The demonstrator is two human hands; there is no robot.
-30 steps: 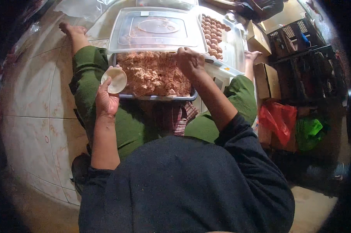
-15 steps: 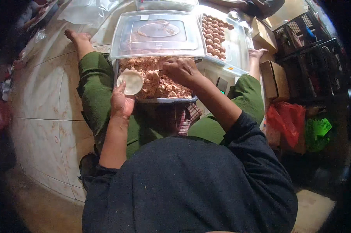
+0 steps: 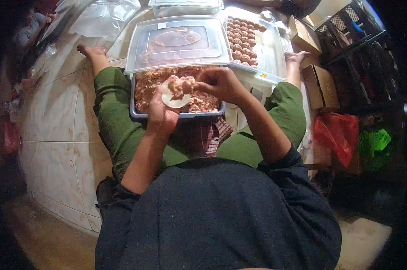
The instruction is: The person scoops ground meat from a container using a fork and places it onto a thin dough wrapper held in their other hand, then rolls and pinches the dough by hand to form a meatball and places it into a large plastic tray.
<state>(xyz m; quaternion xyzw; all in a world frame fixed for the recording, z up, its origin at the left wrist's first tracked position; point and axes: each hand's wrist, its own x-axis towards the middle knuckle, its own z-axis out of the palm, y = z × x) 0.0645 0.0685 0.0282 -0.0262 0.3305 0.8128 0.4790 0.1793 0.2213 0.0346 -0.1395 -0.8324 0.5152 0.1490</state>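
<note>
My left hand (image 3: pixel 162 114) holds up a pale, round dumpling wrapper (image 3: pixel 175 102) above a bin of ground meat filling (image 3: pixel 145 87). A lump of the pinkish filling (image 3: pixel 181 84) sits over the wrapper's upper part. My right hand (image 3: pixel 223 85) is closed beside it, fingers pinched at the lump's right end. Most of the thin utensil in that hand is hidden by fingers and filling. The grey-rimmed bin (image 3: pixel 142 116) stands between my legs, its far part covered by a translucent lid (image 3: pixel 181 53).
A clear tray (image 3: pixel 272 56) with rows of round meat dumplings (image 3: pixel 242 42) stands behind the bin on the right. Cardboard boxes (image 3: pixel 320 87), a red plastic bag (image 3: pixel 336 135) and a dark rack (image 3: pixel 356 58) line the right side. Clear plastic sheeting (image 3: pixel 106 20) lies at the far left.
My right hand has come up out of the filling with a lump of it. My left hand has moved right with the wrapper, and the lump is now over the wrapper.
</note>
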